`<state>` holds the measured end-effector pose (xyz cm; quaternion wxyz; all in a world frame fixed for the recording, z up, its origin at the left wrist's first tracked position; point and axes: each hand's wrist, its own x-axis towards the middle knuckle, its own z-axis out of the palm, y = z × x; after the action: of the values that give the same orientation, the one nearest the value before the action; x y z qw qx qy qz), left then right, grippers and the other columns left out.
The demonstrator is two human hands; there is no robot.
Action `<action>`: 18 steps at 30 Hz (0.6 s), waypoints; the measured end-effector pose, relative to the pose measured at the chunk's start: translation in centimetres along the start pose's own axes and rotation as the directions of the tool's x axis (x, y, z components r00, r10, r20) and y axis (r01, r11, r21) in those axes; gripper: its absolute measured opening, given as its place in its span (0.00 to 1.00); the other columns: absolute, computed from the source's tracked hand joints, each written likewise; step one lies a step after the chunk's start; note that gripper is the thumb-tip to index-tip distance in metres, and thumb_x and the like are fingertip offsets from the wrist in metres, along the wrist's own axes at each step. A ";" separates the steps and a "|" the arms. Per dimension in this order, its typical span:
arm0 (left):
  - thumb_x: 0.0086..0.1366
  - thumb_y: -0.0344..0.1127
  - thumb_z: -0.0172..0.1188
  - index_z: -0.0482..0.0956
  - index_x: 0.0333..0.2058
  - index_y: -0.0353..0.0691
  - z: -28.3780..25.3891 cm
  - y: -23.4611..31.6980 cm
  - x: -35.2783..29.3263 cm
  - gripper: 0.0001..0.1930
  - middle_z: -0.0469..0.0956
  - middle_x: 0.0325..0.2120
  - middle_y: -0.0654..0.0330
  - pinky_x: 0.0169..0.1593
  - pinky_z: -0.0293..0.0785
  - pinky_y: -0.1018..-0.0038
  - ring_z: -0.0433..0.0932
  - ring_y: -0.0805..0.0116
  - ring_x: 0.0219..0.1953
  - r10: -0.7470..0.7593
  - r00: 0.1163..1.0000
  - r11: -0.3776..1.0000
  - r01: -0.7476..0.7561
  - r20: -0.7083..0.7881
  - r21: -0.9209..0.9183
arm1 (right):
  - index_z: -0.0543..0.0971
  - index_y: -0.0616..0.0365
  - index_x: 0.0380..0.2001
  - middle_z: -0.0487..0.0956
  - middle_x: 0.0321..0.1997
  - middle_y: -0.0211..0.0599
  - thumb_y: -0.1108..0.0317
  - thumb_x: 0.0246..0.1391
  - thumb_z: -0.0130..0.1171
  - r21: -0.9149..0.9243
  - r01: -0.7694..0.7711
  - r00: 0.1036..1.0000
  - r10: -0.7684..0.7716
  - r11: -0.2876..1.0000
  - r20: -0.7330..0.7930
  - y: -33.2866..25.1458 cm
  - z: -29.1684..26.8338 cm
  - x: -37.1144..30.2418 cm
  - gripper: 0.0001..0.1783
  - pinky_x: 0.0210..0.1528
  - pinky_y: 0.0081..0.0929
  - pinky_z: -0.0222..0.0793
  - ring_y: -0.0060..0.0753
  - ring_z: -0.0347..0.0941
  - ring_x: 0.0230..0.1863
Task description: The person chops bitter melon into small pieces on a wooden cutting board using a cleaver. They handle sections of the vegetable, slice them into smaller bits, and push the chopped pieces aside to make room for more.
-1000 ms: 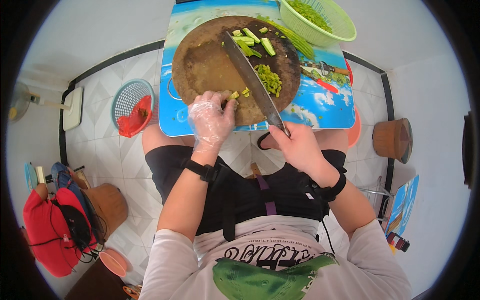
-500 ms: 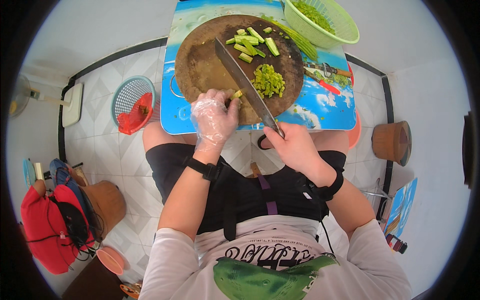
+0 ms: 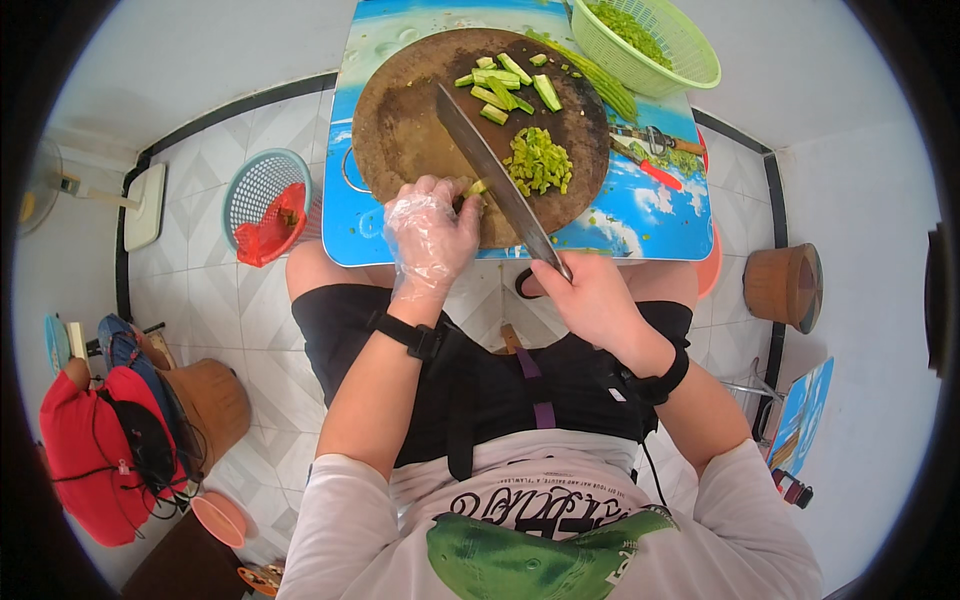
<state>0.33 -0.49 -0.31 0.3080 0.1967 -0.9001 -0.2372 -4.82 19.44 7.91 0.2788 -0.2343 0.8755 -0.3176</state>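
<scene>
My left hand [image 3: 430, 235], in a clear plastic glove, presses a short green vegetable stub [image 3: 474, 189] onto the round wooden chopping board [image 3: 400, 130]. My right hand [image 3: 590, 295] grips the handle of a long knife [image 3: 490, 170], whose blade lies across the board right beside the stub. A heap of small chopped green bits [image 3: 538, 160] lies to the right of the blade. Several longer green pieces [image 3: 505, 85] lie at the board's far side.
The board rests on a small blue table [image 3: 640, 215]. A green basket [image 3: 670, 50] of greens stands at the far right, with long green stalks [image 3: 595, 75] and a red-handled tool [image 3: 655, 172] beside it. A blue basket [image 3: 262, 200] sits on the tiled floor at left.
The knife blade has shifted right across the board while the left hand keeps pinning the stub. The heap of chopped bits beside the blade has grown.
</scene>
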 end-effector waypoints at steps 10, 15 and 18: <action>0.53 0.38 0.71 0.86 0.33 0.44 -0.1 -0.1 0.0 0.09 0.81 0.31 0.58 0.42 0.71 0.58 0.79 0.53 0.38 0.015 1.000 1.000 -0.015 0.006 0.001 | 0.79 0.67 0.25 0.78 0.21 0.58 0.58 0.66 0.57 -0.100 -0.001 1.000 0.001 0.995 0.008 -0.3 -1.0 -3.3 0.22 0.32 0.51 0.71 0.65 0.77 0.27; 0.54 0.37 0.70 0.85 0.32 0.44 -0.3 0.2 0.3 0.08 0.81 0.32 0.58 0.42 0.71 0.57 0.79 0.53 0.38 0.021 1.000 1.000 -0.021 0.021 -0.003 | 0.79 0.68 0.24 0.77 0.21 0.59 0.58 0.66 0.56 -0.076 0.013 0.998 -0.008 0.997 0.064 -0.7 -1.2 -2.1 0.23 0.34 0.52 0.72 0.65 0.77 0.28; 0.54 0.37 0.70 0.84 0.32 0.44 -0.3 0.3 0.3 0.07 0.81 0.31 0.58 0.42 0.71 0.57 0.79 0.52 0.37 0.023 1.000 1.000 -0.023 0.014 -0.007 | 0.79 0.69 0.24 0.79 0.23 0.61 0.58 0.66 0.54 -0.056 -0.029 0.994 0.035 0.998 0.108 -1.3 -1.3 -0.9 0.24 0.35 0.53 0.73 0.66 0.77 0.29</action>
<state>0.21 -0.53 0.17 0.3049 0.1836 -0.9037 -0.2379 -4.70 19.61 9.95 0.3247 -0.2448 0.8709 -0.2760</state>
